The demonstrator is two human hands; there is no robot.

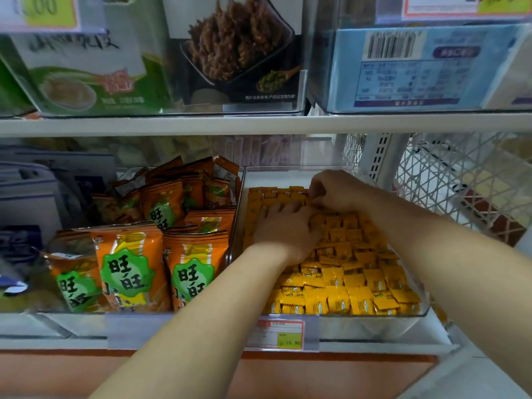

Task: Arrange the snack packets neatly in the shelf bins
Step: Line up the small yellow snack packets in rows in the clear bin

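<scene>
Now both hands are deep in the clear bin (374, 325) on the lower shelf, where the yellow packets (354, 286) lie in rows. The left hand (285, 230) lies flat on the packets with its fingers (288, 210) straight, pressing down. The right hand (335, 191) is at the back row. Its fingers (316, 187) are curled and seem to pinch one of the yellow packets. The packets are small and look slippery, so I think a hard push could make a row slide and bump the tidy ones out of line. The front rows look loose and sit close to the low front wall, so an arm pulling back could sweep some out. The left arm could also knock the orange bags (129, 269) in the next bin.
</scene>
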